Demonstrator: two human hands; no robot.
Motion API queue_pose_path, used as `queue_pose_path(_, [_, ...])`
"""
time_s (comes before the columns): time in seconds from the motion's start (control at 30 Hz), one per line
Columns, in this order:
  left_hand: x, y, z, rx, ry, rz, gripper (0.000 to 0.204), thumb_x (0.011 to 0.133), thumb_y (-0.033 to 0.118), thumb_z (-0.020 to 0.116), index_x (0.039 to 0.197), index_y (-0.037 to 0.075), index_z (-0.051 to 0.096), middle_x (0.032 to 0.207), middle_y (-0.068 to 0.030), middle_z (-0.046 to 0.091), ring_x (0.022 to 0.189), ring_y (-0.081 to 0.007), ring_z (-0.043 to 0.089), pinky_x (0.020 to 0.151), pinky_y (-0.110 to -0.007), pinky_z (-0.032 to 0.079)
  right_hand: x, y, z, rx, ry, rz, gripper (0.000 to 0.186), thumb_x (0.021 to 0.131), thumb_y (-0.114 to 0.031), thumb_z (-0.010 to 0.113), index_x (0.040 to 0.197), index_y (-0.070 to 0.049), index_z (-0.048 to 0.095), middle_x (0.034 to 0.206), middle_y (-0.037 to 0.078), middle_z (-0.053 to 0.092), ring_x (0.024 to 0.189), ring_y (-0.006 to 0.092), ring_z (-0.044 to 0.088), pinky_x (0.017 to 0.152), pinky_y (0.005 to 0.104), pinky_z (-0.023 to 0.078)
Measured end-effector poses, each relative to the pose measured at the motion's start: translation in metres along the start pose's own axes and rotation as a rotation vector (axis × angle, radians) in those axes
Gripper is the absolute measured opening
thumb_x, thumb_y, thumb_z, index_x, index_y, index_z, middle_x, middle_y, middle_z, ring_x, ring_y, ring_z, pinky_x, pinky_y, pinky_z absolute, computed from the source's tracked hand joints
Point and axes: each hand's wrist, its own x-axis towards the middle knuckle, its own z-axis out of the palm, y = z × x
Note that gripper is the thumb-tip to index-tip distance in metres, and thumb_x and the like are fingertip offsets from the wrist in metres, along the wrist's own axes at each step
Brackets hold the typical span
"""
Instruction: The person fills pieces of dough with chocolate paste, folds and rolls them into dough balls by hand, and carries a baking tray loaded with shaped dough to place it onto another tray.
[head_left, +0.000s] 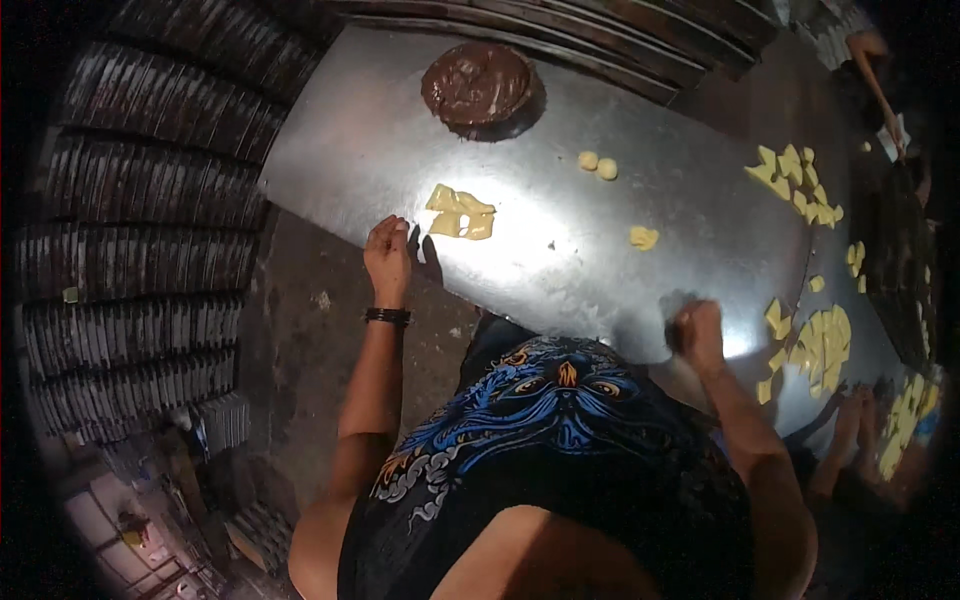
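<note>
My left hand [388, 250], with a dark band round its wrist, hangs at the near left edge of the metal table [560, 265]. Its fingers are bent together in a loose pinch, and whatever may be between them does not show. Just to its right lies a flattened, folded yellow dough sheet [460, 214]. By the table's front edge my right hand [697, 332] is curled closed, slightly blurred, palm side hidden. A small crumpled dough piece [644, 238] lies beyond it, and farther back sit two dough balls [598, 165] side by side.
A round container with a glossy dark brown surface [478, 86] stands at the far side. Yellow dough pieces [822, 345] are spread on the right. Stacked dark trays [150, 240] line the left. Another person's arm [875, 75] shows far right; other hands [855, 415] are lower right.
</note>
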Motion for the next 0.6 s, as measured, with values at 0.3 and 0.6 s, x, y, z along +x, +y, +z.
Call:
queue_pose_path(0.3, [-0.001, 0.014, 0.041, 0.520, -0.153, 0.454, 0.022, 0.067, 0.021, 0.068, 0.074, 0.001, 0.061, 0.085, -0.0144, 0.059, 0.080, -0.0306, 0.053, 0.072, -0.039, 0.041, 0.011, -0.036, 0.010, 0.008, 0.110, 0.177, 0.019, 0.064, -0.008, 0.064, 0.077, -0.005, 0.051, 0.076, 0.011, 0.051, 0.073, 0.0288, 0.050, 0.066, 0.0365, 0.040])
queue_pose_path(0.6, [0.021, 0.023, 0.003, 0.029, -0.942, -0.029, 0.021, 0.073, 0.007, 0.067, 0.072, 0.005, 0.047, 0.066, -0.0020, 0.052, 0.059, -0.0113, 0.048, 0.058, -0.026, 0.045, 0.171, -0.057, -0.006, 0.794, 0.061, 0.696, 0.022, 0.076, -0.023, 0.066, 0.081, -0.002, 0.063, 0.074, 0.005, 0.059, 0.069, 0.0115, 0.053, 0.062, 0.0269, 0.042])
